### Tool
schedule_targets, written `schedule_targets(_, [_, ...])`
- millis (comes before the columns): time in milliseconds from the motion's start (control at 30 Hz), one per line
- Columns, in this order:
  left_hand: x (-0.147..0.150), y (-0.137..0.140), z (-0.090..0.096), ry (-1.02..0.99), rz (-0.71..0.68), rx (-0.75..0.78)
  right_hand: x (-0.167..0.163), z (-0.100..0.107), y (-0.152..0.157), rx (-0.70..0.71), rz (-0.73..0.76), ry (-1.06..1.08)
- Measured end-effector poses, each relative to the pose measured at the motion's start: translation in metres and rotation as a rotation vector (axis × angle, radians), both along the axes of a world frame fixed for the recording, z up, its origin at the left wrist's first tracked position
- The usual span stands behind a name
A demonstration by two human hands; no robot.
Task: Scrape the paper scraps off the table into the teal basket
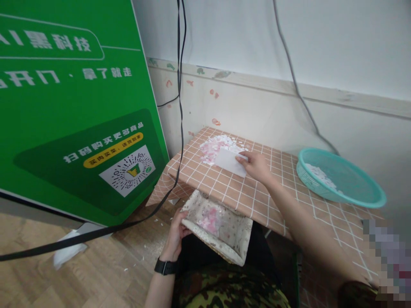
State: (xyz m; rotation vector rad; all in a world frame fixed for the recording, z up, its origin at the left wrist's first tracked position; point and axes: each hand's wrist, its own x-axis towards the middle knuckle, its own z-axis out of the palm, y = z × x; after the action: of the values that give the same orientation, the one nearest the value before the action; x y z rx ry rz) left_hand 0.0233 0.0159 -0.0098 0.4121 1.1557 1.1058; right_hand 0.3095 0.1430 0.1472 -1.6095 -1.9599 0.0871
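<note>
My left hand [176, 233], with a dark watch on its wrist, grips the left rim of a fabric-lined basket [236, 239]. The basket is tilted below the table's front edge, and some pink and white bits [210, 220] lie inside it. Over the table, my right hand [257, 166] pinches a white card [229, 161] between thumb and fingers. The card's far edge meets a heap of pink and white paper scraps [213, 147] on the checked tablecloth.
A turquoise plastic basket [353, 179] holding white scraps stands on the right of the brown checked table [257, 194]. Black cables [180, 107] hang down in front of the table's left side. A green cabinet [73, 111] stands on the left. White scraps lie on the wooden floor [128, 265].
</note>
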Motion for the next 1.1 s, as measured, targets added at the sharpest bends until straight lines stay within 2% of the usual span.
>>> schedule_targets(100, [-0.001, 0.000, -0.005, 0.002, -0.017, 0.023, 0.005, 0.009, 0.005, -0.039, 0.079, -0.052])
schedule_targets(233, [-0.001, 0.001, -0.008, -0.004, -0.025, 0.021, 0.010, 0.022, 0.014, -0.013, 0.119, -0.082])
schedule_targets(500, [0.003, -0.001, -0.009, 0.006, -0.034, 0.025, -0.002, 0.021, 0.031, -0.019, 0.230, -0.152])
schedule_targets(667, [0.004, -0.001, -0.011, 0.008, -0.041, 0.027, 0.000, 0.037, 0.029, -0.055, 0.294, -0.248])
schedule_targets(833, [0.004, -0.001, -0.010, 0.006, -0.033, 0.012, 0.000, 0.044, 0.029, -0.030, 0.281, -0.277])
schedule_targets(1000, [0.005, -0.001, -0.008, 0.004, -0.029, 0.009, 0.007, 0.048, 0.025, -0.092, 0.302, -0.303])
schedule_targets(1100, [0.005, -0.001, -0.008, 0.000, -0.038, 0.016, 0.020, 0.051, 0.020, -0.090, 0.236, -0.265])
